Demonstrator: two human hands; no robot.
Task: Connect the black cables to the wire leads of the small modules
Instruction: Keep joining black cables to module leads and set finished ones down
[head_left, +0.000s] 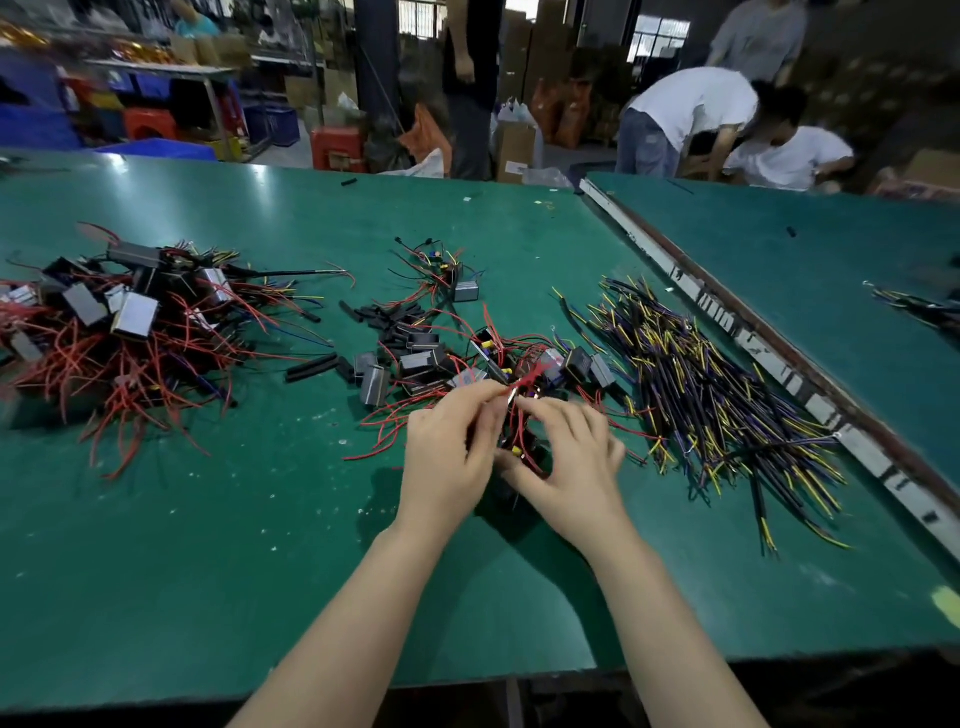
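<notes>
Your left hand (451, 453) and right hand (566, 462) meet mid-table, both pinching the red wire leads (522, 387) of a small module (519, 452) — bare green table (208, 545) toward the near edge, black cables (717, 395) piled to your right.

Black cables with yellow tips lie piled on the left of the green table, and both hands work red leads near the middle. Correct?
Not quite. The head view shows the black cables piled on the right of the green table, not the left. The left hand and right hand do pinch red leads near the middle.
</notes>
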